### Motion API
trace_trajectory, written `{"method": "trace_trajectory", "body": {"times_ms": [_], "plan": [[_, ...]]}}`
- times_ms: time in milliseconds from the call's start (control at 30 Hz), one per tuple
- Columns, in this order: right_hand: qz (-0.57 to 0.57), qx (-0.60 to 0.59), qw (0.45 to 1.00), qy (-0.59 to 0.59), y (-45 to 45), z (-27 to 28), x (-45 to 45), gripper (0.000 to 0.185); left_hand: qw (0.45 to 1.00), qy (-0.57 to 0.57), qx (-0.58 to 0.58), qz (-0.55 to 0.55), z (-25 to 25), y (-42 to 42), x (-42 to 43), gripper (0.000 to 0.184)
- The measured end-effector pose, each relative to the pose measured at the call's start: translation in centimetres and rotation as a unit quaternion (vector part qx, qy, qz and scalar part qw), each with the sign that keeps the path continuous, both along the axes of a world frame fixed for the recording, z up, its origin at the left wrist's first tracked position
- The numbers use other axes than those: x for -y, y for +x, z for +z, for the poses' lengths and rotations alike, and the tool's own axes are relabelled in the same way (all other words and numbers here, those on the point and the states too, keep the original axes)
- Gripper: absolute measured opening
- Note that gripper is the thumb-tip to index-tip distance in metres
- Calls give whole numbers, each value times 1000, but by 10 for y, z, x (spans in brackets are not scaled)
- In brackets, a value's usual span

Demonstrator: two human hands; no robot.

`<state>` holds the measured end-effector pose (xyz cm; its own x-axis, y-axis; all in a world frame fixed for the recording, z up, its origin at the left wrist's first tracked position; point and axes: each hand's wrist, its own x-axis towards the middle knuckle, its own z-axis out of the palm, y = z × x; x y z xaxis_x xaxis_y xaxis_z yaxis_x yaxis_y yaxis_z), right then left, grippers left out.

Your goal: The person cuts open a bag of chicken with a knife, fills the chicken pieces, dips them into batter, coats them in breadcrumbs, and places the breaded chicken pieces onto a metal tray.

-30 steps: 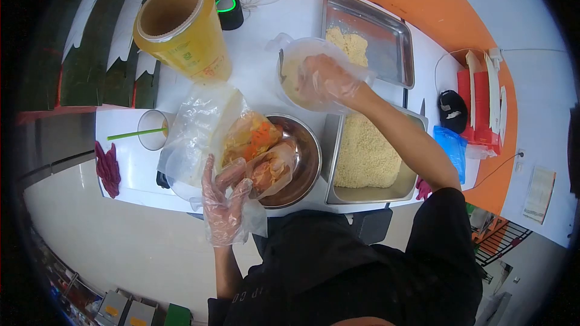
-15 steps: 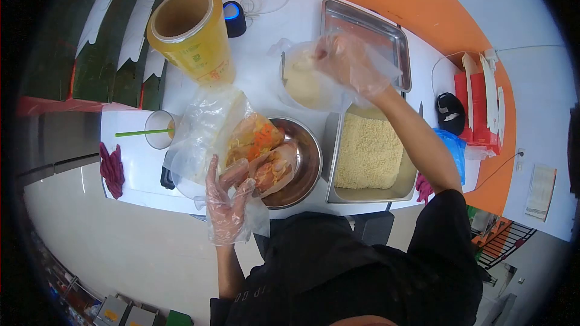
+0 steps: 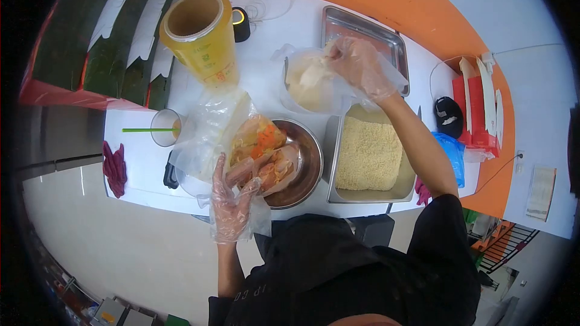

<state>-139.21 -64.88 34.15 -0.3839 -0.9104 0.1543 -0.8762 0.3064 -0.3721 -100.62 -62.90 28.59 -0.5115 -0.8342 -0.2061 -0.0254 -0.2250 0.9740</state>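
My left hand (image 3: 231,211), in a clear plastic glove, has its fingers at the near edge of a plastic bag (image 3: 219,115) and holds it. The bag leans into a steel bowl (image 3: 312,160); raw marinated chicken pieces (image 3: 279,169) with orange and yellow bits show at its mouth. My right hand (image 3: 362,67), also gloved, is closed over a white container (image 3: 283,93) of pale powder (image 3: 305,87). Its fingertips grip something pale and powder-coated, whose kind I cannot make out. To its near side stands a deep steel pan (image 3: 377,196) of pale crumbs (image 3: 368,154).
A big roll of cling film (image 3: 205,54) stands upright at back left beside a small black device (image 3: 240,24). A shallow steel tray (image 3: 396,54) lies behind the powder. At left are a cup with a green straw (image 3: 162,128) and a dark red cloth (image 3: 114,169).
My right hand has shifted slightly, and more of a pale mass shows under its fingertips. My left hand stays at the bag. The black device's light went from blue to yellow.
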Motion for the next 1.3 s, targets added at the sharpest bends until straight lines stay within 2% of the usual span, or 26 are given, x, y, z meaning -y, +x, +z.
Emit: {"method": "trace_trajectory", "body": {"times_ms": [100, 200, 300, 500, 600, 700, 800, 900, 1000, 1100, 1200, 1300], "plan": [[-17, 66, 995, 77, 17, 13, -9, 19, 1000, -6, 3, 1, 0, 2, 1, 87], [97, 79, 987, 105, 41, 23, -23, 18, 1000, -2, -1, 2, -4, 2, 0, 86], [136, 135, 971, 142, 52, 34, -26, 18, 1000, 19, 1, -2, 3, 0, 1, 86], [109, 54, 992, 34, 11, 2, 16, 17, 1000, 7, -5, -10, 5, -1, 1, 86], [85, 82, 992, -36, 11, 14, 23, 16, 1000, -17, 1, -4, 0, 4, 0, 86], [100, 16, 992, 68, 22, 27, 13, 11, 1000, -11, -2, 9, -1, 8, -1, 86], [219, 49, 966, 126, 32, 21, -7, 9, 1000, -4, -4, 12, -5, 10, -2, 86], [180, 99, 961, 184, 48, 44, -17, 9, 1000, 17, -5, 12, 0, 5, -3, 86], [190, 53, 972, 129, 23, 23, -4, 9, 1000, 0, -19, 0, 1, 2, -3, 85], [59, 30, 993, 98, 8, 11, 18, 15, 1000, 6, -21, -6, 5, 1, -2, 85], [38, 71, 997, 20, -6, 20, 23, 15, 999, -43, 0, -9, 2, 5, -2, 85], [31, 53, 997, 50, 0, 43, 16, 15, 998, -64, 0, -16, -3, 11, -3, 87]]}}
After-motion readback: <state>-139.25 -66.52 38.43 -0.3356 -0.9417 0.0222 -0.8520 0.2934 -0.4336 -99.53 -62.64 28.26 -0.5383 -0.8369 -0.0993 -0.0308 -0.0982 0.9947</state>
